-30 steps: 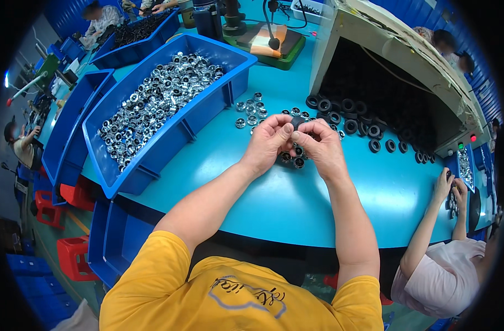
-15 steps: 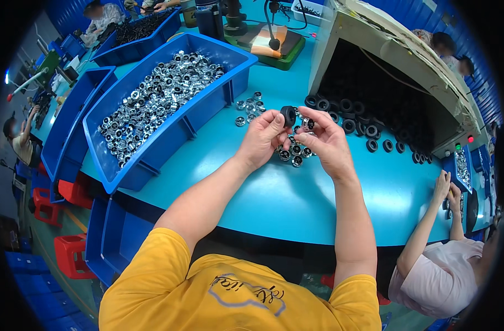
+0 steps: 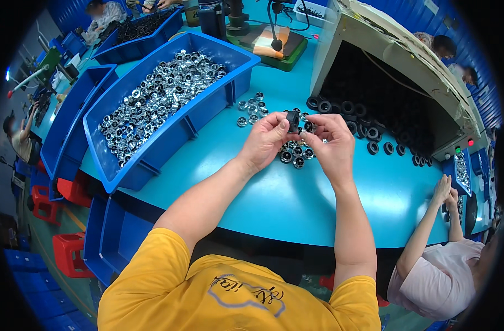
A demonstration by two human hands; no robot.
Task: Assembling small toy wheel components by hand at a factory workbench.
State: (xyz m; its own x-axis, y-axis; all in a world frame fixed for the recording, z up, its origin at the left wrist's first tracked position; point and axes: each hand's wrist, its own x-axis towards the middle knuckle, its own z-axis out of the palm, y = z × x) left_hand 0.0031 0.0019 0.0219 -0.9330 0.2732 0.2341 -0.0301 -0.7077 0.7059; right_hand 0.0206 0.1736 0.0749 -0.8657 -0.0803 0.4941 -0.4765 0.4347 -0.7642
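My left hand (image 3: 263, 141) pinches a small black rubber tyre (image 3: 292, 121) between thumb and fingers. Close beside it, my right hand (image 3: 333, 144) grips a shiny chrome wheel hub (image 3: 310, 127) with its fingertips. A narrow gap seems to separate tyre and hub. Just below and behind my hands, several loose chrome hubs (image 3: 299, 163) lie on the turquoise table (image 3: 274, 207), partly covered by my fingers. Another small group of hubs (image 3: 253, 109) rests to the left, near the large blue bin.
A blue bin (image 3: 210, 113) full of chrome hubs stands at the left. Black tyres (image 3: 373, 148) spill from the opening of a beige machine housing (image 3: 332, 52) at the right. Behind are a green-based fixture (image 3: 288, 62) and a dark bottle. A co-worker's hands (image 3: 446, 192) are at far right.
The tyre in my left hand has shifted slightly down and right and turned more edge-on. My right hand has moved slightly, its fingers more bent around the hub.
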